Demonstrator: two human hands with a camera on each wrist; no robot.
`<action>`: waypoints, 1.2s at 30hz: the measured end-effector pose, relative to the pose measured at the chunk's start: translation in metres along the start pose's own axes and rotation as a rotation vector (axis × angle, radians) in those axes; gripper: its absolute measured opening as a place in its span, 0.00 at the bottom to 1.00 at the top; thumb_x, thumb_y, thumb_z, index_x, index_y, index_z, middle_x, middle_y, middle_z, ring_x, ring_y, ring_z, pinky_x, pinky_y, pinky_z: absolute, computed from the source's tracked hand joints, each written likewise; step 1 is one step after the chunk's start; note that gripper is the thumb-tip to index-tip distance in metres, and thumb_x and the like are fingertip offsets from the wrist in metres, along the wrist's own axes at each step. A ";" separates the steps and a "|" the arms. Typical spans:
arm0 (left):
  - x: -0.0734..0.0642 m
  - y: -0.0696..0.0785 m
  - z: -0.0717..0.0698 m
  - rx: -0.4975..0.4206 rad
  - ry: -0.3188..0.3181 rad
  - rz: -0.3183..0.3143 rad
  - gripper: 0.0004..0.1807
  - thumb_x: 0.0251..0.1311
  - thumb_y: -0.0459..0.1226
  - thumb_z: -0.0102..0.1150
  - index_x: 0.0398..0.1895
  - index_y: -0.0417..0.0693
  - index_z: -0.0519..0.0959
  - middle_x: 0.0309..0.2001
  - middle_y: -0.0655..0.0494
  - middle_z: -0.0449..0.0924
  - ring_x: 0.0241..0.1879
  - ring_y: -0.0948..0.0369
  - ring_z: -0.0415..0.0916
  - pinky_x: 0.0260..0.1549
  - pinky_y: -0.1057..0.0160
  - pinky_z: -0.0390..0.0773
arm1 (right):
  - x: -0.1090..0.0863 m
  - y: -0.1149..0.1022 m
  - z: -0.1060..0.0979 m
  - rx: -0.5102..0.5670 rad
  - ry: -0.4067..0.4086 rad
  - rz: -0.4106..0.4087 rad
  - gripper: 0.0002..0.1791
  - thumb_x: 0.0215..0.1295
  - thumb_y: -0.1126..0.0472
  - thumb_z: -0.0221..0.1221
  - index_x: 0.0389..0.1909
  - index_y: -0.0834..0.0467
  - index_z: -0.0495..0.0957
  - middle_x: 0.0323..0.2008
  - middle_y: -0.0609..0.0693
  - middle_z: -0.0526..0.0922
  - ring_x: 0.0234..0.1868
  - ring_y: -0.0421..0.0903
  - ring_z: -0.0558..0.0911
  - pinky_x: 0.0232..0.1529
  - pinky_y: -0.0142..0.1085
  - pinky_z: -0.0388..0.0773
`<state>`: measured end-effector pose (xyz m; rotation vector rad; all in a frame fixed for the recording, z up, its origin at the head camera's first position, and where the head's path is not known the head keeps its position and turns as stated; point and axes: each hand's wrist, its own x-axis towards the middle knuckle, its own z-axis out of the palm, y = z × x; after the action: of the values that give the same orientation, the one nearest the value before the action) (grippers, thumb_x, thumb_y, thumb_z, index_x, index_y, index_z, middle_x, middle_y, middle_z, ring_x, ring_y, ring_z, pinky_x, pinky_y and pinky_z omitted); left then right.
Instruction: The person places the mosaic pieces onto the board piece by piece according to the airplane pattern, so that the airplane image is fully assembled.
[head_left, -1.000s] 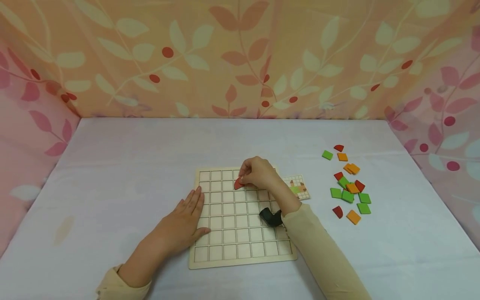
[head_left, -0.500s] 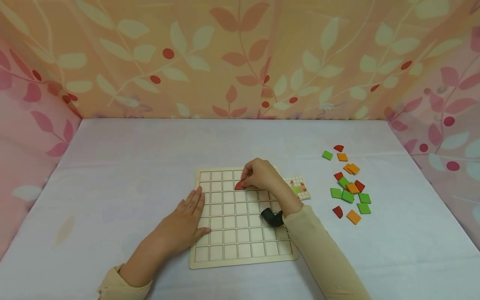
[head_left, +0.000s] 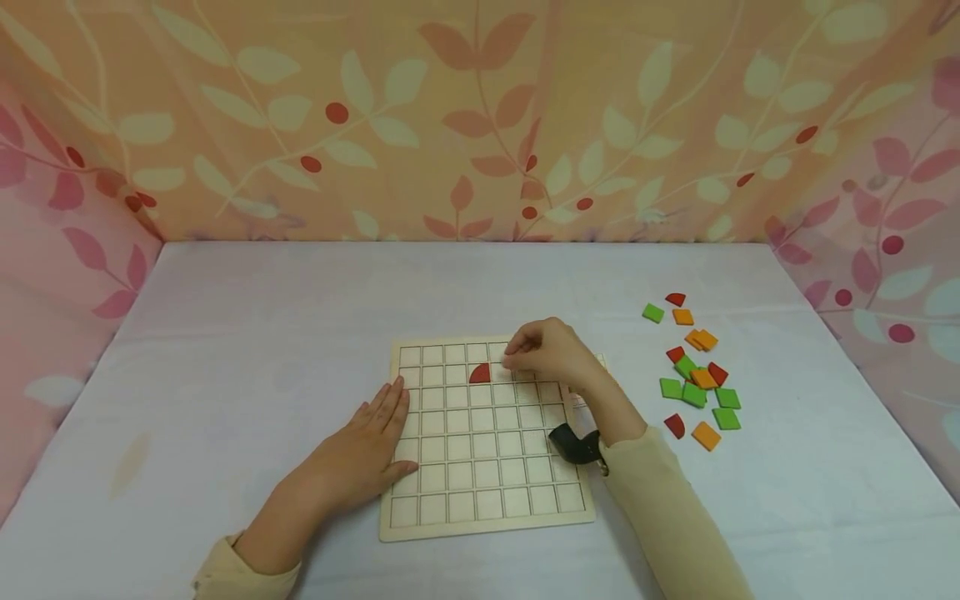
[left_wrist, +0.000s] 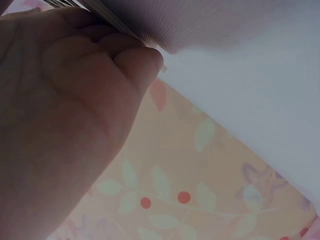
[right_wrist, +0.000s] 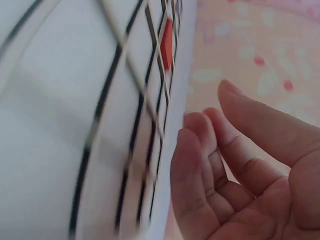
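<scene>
A wooden grid board lies on the white table. In one of its upper squares sits a red quarter-circle tile, which the right wrist view also shows on the grid. My left hand rests with straight fingers along the board's left edge; its palm side fills the left of the left wrist view. Just right of the red tile, my right hand hovers over the board's upper squares, fingers loosely curled. The right wrist view shows nothing between its thumb and fingers.
At the right lie loose tiles: green squares, orange squares and red quarter-circles, some overlapping. A small pattern card beside the board is mostly hidden by my right hand. Patterned cloth stands behind the table.
My right hand has laid the red quarter-circle tile flat in a square, let go of it and moved right, covering most of the card. The left hand has stayed in place.
</scene>
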<state>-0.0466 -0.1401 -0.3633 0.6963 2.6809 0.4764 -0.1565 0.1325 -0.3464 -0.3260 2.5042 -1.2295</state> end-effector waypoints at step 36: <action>0.003 -0.007 0.009 0.026 0.059 0.035 0.46 0.64 0.48 0.54 0.70 0.26 0.45 0.72 0.34 0.36 0.71 0.41 0.36 0.64 0.40 0.49 | -0.164 0.124 -0.117 -0.175 0.169 0.324 0.18 0.57 0.58 0.66 0.43 0.68 0.79 0.34 0.52 0.84 0.34 0.42 0.80 0.36 0.26 0.74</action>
<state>-0.0484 -0.1425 -0.3745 0.7492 2.7382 0.4789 -0.0590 0.3483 -0.3469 0.1466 2.6777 -0.9481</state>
